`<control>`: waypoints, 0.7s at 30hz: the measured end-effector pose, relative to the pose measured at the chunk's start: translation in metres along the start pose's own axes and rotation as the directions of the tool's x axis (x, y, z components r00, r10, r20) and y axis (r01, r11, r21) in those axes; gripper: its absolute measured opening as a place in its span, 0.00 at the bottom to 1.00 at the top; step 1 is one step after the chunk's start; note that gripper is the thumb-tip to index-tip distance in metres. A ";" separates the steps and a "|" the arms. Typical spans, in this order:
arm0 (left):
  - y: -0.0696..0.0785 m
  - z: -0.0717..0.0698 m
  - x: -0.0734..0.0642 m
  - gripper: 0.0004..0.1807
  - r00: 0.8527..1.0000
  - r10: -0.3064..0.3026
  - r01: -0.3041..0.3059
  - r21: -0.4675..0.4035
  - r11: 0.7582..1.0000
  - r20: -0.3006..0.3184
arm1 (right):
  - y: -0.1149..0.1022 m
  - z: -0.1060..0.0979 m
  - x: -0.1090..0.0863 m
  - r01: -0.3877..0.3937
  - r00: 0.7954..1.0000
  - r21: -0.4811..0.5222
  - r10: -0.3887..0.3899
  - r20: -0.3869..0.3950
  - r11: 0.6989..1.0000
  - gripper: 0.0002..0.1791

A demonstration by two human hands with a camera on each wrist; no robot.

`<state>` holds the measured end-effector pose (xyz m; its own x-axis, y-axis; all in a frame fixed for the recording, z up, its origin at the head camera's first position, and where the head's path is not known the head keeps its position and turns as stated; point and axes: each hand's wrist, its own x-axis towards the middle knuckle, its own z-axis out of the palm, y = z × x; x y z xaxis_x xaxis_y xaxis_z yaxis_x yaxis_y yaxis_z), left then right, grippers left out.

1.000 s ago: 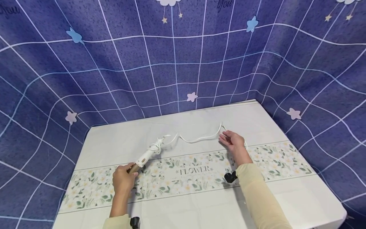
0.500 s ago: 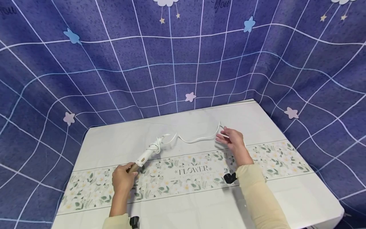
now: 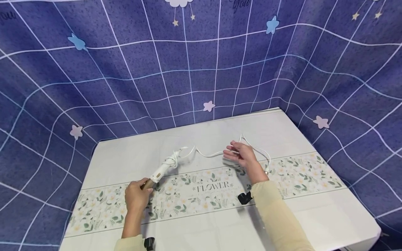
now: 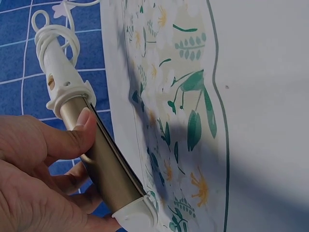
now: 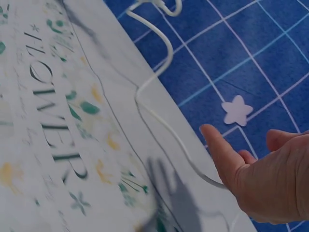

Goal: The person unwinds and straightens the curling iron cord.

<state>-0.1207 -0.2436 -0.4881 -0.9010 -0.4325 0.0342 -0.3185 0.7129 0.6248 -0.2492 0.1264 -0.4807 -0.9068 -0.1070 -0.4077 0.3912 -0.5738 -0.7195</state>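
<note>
A hair straightener with a white handle [image 3: 161, 172] and a gold barrel [image 4: 104, 157] slants away from me on the left. My left hand [image 3: 137, 197] grips it by the barrel, thumb on top and fingers beneath. Loops of its white cord [image 4: 58, 36] are wound round the handle's far end. From there the cord [image 3: 208, 155] runs right across the table in a loose wave. My right hand [image 3: 245, 157] hovers over the cord with its fingers extended; in the right wrist view the cord passes behind the hand [image 5: 270, 179].
A white cloth with a floral band [image 3: 188, 202] and the word FLOWER covers the table. Further right, the cord's end section [image 3: 267, 153] curves back toward the right forearm. Behind the table hangs a blue curtain [image 3: 176, 87] with a grid and stars.
My right hand has moved left along the cord, fingers spreading, so the cord's right-hand section shows beside it. The left hand and the hair straightener stay nearly still.
</note>
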 end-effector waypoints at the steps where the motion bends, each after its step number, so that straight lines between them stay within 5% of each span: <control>1: 0.000 0.000 0.000 0.23 1.000 0.006 -0.006 0.001 1.000 -0.001 | 0.003 0.002 0.002 -0.008 1.000 -0.002 0.008 0.007 1.000 0.25; 21: 0.001 0.001 0.000 0.25 0.999 0.043 -0.043 -0.013 0.999 -0.001 | 0.040 0.022 0.021 -0.146 0.978 0.065 0.134 0.162 0.987 0.29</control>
<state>-0.1217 -0.2426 -0.4883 -0.9134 -0.4023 0.0621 -0.2757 0.7235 0.6328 -0.2565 0.0839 -0.5057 -0.8596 -0.3128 -0.4041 0.5084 -0.6036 -0.6142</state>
